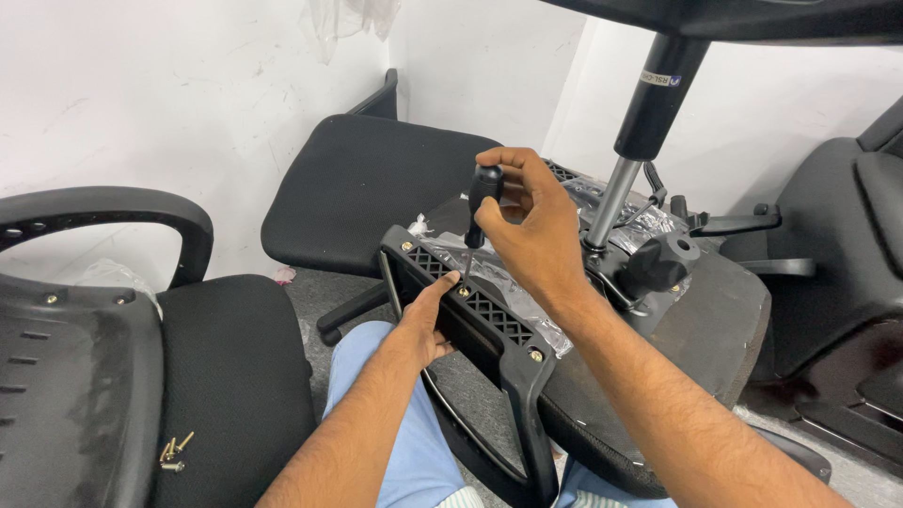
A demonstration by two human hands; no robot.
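My right hand (531, 221) grips a black-handled screwdriver (482, 199), held upright with its tip on a brass screw (464, 292) in a black plastic armrest bracket (489, 315). My left hand (428, 315) rests against the bracket's near edge, fingers beside that screw. The bracket lies on the underside of an upturned chair seat (696, 329) resting across my lap. Two more brass screws (535, 355) sit in the bracket, one at each end.
A gas-lift cylinder (640, 141) and black knob (663, 261) rise from the seat mechanism, with clear plastic wrap around it. Another black seat (367, 183) leans against the white wall. A chair at left holds several loose screws (172, 452). A further chair (847, 254) stands at right.
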